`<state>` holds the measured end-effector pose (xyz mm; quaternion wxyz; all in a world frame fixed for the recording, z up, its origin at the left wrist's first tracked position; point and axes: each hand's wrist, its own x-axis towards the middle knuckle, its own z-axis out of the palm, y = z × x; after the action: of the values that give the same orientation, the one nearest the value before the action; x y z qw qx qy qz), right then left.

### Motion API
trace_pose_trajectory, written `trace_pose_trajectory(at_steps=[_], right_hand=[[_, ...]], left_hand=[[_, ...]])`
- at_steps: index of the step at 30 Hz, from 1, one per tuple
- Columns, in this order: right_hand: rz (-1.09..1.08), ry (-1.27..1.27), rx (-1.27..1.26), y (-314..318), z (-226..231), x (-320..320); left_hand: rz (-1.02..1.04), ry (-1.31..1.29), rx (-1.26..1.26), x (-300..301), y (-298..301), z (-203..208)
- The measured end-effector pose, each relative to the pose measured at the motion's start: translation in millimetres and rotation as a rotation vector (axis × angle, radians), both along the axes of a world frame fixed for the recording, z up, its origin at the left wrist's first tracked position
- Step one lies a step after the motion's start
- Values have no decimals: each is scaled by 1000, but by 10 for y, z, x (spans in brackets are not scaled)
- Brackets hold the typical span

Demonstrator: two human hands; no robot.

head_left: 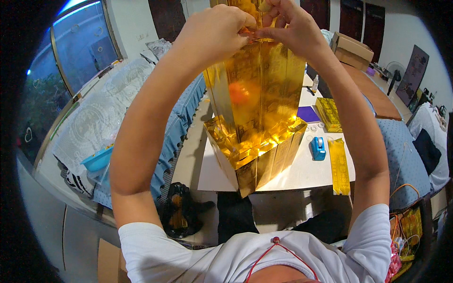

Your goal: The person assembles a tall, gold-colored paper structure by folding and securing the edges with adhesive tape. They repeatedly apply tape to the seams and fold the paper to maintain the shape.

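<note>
A tall folded tower of shiny gold foil paper stands upright before me, on a wider pleated gold base at the table's front edge. My left hand is closed at the tower's upper part, its fingertips pinching the gold foil. Opposite it, my right hand has its fingers bent and its thumb pressed to the same foil. The two hands almost meet; a small reddish gleam shows between them, and the exact spot is partly hidden by my fingers. An orange-red blurred spot shows on the tower's face.
On the white table lie a blue tape dispenser, a yellow-gold paper strip, a stack of gold paper and a purple pad. A black plastic bag sits on the floor, left. Covered sofas flank the table.
</note>
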<state>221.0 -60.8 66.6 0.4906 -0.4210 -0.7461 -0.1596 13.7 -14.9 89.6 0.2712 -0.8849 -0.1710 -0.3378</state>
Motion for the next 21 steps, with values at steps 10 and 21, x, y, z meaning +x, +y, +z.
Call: trace_pose_trajectory(at_steps=[10,21], right_hand=[[134,91,-121,54,43,74],[191,292,-431,-54,105,93]], left_hand=[[11,72,-271,-10,-177,149],[66,-1,-135,96,-193,98]])
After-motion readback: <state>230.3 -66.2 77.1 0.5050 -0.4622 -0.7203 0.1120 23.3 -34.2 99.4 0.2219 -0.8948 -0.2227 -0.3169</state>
